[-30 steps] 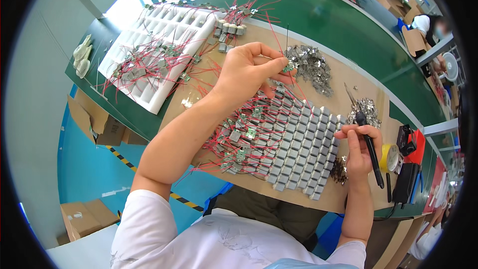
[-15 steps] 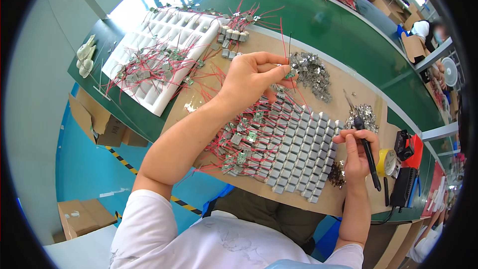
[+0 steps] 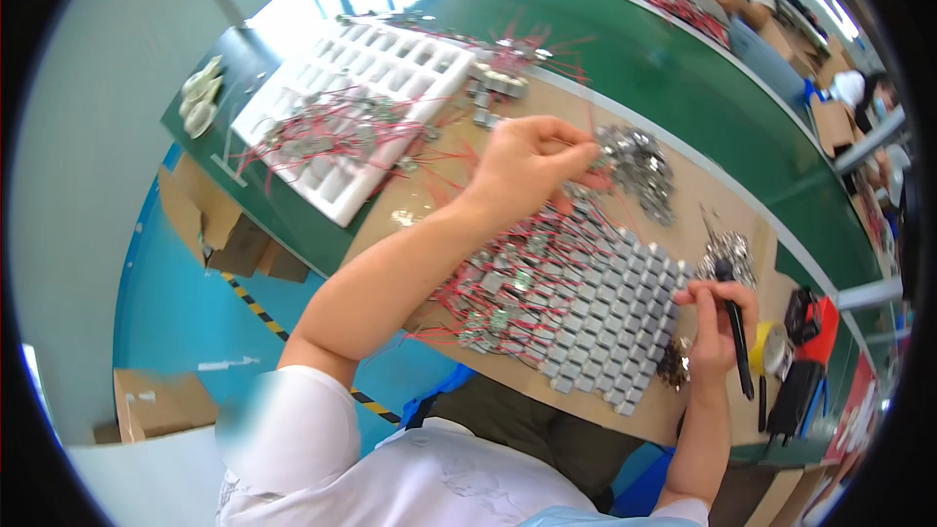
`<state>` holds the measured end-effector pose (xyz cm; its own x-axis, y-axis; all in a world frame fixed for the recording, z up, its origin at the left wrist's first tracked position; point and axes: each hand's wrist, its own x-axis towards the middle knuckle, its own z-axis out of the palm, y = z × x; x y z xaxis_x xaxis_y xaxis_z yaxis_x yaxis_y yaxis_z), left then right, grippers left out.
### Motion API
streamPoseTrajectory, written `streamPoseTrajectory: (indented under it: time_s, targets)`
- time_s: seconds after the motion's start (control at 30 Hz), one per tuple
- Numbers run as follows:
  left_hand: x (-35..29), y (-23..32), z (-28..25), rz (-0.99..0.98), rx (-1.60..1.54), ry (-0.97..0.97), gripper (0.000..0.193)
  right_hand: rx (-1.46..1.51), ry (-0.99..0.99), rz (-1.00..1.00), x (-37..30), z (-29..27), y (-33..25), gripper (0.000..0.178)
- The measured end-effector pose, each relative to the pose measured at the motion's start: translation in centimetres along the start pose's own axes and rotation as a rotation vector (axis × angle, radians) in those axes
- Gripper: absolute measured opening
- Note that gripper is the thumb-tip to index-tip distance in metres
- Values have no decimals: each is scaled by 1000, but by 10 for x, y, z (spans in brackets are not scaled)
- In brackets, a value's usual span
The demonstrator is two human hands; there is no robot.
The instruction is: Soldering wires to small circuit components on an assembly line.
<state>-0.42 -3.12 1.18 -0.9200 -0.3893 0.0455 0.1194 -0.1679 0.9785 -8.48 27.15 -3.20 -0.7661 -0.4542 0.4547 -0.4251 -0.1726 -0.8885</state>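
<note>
My left hand point(image 3: 532, 164) is closed in a pinch above the far side of the work. It holds a small circuit board with thin wires; the board is mostly hidden by the fingers and blurred. In my right hand point(image 3: 714, 324) is a black soldering iron point(image 3: 739, 342), its tip pointing away from me. Between the hands lie tight slanting rows of small grey metal blocks point(image 3: 610, 317). Their left part is covered by little green circuit boards point(image 3: 500, 317) with red wires. A pile of shiny metal pieces point(image 3: 639, 171) lies just beyond my left fingertips.
A white foam tray point(image 3: 342, 210) with wired parts stands at the left on the green table point(image 3: 488, 15). Brown cardboard point(image 3: 386, 249) lies under the work. At the right are another metal pile point(image 3: 727, 252), yellow tape point(image 3: 771, 346) and a black box point(image 3: 795, 400). A co-worker sits across the table.
The whole view has shifted, so the scene sits slightly farther right and is blurred. Both hands keep their holds, and little else differs.
</note>
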Motion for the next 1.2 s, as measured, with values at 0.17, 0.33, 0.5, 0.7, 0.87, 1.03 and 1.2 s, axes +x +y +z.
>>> streamPoseTrajectory:
  time_s: [0.17,0.33,0.5,0.7,0.87,1.03,1.2]
  targets:
    - [-2,3,-1,32,-12,16,22,-39,-1,-53,-3,-5,6,24]
    - [-3,9,-6,57,-74,48,20,-56,16,-51,-7,-6,11,22]
    - [7,23,-33,123,-154,181,21,-52,34,-35,-5,-3,7,19]
    - [22,74,-158,355,-97,573,22,-49,24,-26,-3,-3,1,18]
    - [5,153,-290,412,-20,914,19,-27,-21,-82,-4,-3,-1,18]
    - [-24,173,-402,178,93,1270,36,-62,-32,-80,-3,0,-6,18]
    - [-52,108,-452,-170,299,1490,50,-45,-15,-109,-1,-1,-4,18]
